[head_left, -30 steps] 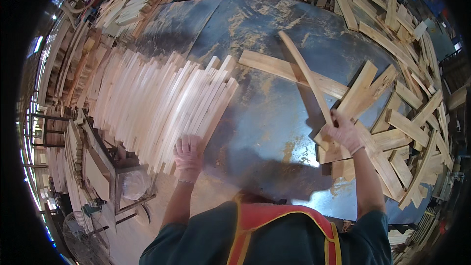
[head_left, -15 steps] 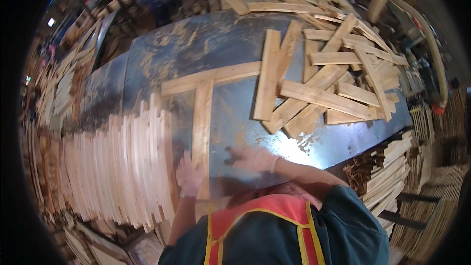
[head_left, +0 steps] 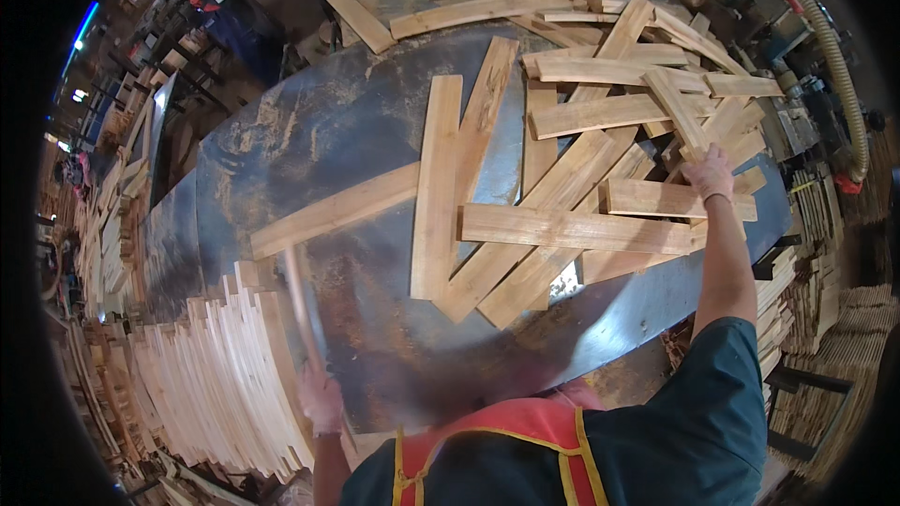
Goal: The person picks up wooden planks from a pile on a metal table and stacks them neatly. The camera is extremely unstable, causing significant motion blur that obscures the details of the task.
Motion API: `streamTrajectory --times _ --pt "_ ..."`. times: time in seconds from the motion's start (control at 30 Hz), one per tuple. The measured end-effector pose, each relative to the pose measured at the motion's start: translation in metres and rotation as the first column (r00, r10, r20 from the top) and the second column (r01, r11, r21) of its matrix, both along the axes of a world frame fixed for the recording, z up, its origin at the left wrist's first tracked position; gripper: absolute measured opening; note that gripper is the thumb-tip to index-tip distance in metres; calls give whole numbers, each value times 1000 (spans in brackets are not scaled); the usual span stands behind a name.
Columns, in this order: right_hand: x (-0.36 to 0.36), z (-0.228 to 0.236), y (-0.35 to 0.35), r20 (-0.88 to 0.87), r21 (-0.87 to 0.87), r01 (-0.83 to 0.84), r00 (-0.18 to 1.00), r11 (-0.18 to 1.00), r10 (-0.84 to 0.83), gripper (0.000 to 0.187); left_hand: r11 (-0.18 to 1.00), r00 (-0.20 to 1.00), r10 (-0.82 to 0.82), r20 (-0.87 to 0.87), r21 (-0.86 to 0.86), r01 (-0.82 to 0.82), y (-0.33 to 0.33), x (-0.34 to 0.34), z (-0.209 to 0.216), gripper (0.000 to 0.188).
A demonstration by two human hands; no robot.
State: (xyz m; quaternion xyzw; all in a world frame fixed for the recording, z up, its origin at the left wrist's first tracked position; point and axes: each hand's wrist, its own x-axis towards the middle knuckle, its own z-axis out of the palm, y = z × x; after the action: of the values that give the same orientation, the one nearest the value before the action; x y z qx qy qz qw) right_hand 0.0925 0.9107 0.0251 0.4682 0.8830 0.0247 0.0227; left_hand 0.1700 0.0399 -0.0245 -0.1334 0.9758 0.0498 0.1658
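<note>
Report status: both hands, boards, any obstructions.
Left hand holding blurred strip beside slat row. Right hand at board's near end. Loose boards crisscrossed around it.

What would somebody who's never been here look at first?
Probably the messy heap of flat, light-brown wooden planks on the right of the dark, smooth table, with the person's right grip at one of them. Next might come the tidy row of thin, pale wooden strips at lower left. The bright red, yellow-edged cloth apron also stands out, at the bottom middle.
</note>
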Motion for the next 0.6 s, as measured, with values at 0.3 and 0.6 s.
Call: streamTrajectory --times 0.3,0.6 --pt "9 -13 35 -42 -96 -210 978 973 207 85 843 996 46 -74 -532 -78 -47 42 15 94" --pt "37 1 -59 356 -135 -470 799 872 485 92 858 902 -363 -234 294 421 203 -70 13 99"
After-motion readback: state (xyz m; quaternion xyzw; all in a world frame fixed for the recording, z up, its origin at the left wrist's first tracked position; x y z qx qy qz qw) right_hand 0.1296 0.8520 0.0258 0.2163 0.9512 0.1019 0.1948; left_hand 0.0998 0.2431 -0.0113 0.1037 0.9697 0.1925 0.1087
